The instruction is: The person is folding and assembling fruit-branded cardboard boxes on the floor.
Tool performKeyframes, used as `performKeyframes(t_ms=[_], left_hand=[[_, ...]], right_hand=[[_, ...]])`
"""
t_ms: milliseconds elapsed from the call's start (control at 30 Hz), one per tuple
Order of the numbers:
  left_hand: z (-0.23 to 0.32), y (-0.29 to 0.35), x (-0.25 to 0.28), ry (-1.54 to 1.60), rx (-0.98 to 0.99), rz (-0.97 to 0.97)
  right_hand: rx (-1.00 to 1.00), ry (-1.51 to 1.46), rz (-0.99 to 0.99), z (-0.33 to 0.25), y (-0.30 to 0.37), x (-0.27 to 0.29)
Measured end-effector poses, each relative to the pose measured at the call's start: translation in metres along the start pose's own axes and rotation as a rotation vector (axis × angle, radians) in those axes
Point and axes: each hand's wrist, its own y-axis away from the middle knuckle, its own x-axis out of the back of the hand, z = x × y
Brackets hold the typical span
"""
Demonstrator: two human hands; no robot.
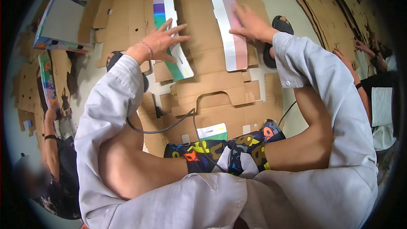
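Note:
A large flat sheet of brown cardboard (193, 29) lies on the floor between my feet, with cutouts and tabs along its near end. My left hand (160, 42), fingers spread, is over a long strip printed in pink, purple and green with a white band (159, 9). On the other side, my right hand (251, 24) has its fingers stretched out at the edge of a pale lilac-and-pink strip with a white band (229, 51). Neither hand grips anything. Whether the left palm touches its strip I cannot tell.
A dark cable (163, 131) loops across my lap and the near cardboard. Dark sandals (283, 24) flank the sheet. Stacked cardboard (316, 12) lies at the far right, and a white-faced printed panel (63, 21) at the far left. A person (53, 152) works on each side.

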Motion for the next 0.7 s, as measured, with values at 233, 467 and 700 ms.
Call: performKeyframes(t_ms=[233,467,700], left_hand=[[0.011,-0.006,-0.018,0.013,0.001,0.033],[0.004,-0.008,-0.02,-0.157,0.071,0.35],[0.011,-0.015,-0.022,-0.235,0.154,0.321]], right_hand=[[0.69,0.351,-0.059,-0.028,0.014,0.003],[0.639,0.529,-0.147,-0.048,0.003,0.01],[0.451,0.112,-0.068,-0.012,0.014,0.011]])
